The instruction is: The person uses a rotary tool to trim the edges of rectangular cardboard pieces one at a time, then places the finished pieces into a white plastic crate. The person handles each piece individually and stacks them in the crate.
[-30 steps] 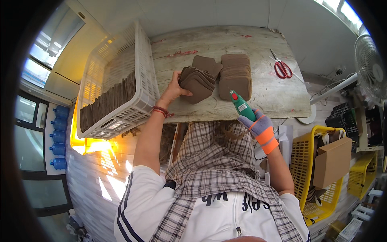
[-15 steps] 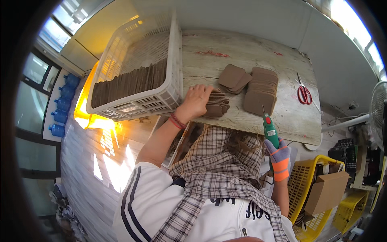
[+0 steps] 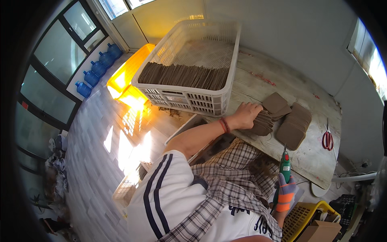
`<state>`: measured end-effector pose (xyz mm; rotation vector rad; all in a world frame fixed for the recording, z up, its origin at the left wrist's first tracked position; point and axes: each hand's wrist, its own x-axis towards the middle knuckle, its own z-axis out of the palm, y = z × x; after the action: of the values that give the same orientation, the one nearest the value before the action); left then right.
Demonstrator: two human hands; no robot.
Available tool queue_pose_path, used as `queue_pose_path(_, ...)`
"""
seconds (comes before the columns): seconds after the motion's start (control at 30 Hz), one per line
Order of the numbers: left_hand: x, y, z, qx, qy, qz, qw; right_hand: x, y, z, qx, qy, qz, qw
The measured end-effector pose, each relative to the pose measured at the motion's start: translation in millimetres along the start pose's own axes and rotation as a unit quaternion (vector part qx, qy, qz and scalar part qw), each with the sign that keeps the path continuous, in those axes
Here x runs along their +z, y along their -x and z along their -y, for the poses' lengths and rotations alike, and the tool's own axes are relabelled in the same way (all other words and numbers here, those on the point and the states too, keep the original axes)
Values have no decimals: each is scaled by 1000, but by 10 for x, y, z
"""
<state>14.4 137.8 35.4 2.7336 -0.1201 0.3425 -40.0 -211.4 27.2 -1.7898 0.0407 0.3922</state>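
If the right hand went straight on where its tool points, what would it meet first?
Probably the rightmost brown stack, just past the green tool in the right hand; relative height is unclear from this view.

White top [image 3: 177, 201], navy sleeve stripes [image 3: 157, 189], plaid apron [image 3: 229, 189], grey-and-orange glove [image 3: 286, 194], seemingly beaded reddish bracelets [image 3: 224, 125]

Brown pieces [image 3: 295, 126]: matt, rough-edged. Green tool [image 3: 285, 166]: smooth plastic body, slim metal tip. Glove [image 3: 286, 189]: cloth, matt. Scissors [image 3: 327, 140]: metal blades, glossy red handles. White crate [image 3: 227, 93]: plastic, openwork sides. Worktop [image 3: 322, 163]: wood-look, scuffed, matt. Blue bottles [image 3: 98, 69]: glossy translucent plastic. Checked apron [image 3: 238, 183]: cloth.
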Motion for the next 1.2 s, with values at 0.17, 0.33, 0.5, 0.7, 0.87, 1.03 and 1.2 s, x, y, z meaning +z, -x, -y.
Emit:
queue_pose_path(0.17,-1494,146,-586,0,279,-45,959,-145,36,-122,20,-19,-39,999)
queue_pose_path(0.33,-2657,-353,374,-125,349,-234,899,-186,87,-206,22,-32,-63,997)
queue_pose_path(0.5,-2505,-826,1584,-350,245,-211,879,-195,102,-250,9,7,-87,996)
queue_pose_path(0.7,-1833,-1054,2260,-434,97,-22,895,-181,48,-111,48,21,-112,992)
queue_pose_path(0.87,-1614,-1131,1909,-342,-121,196,911,-200,61,-100,65,33,-124,990)
queue_pose_path(1.03,-1361,-1195,1782,-272,-140,311,900,-150,22,-181,78,14,-124,989)
queue_pose_path(1.2,-1360,-1205,1794,-270,-79,341,897,-101,-12,-190,70,7,-122,990)
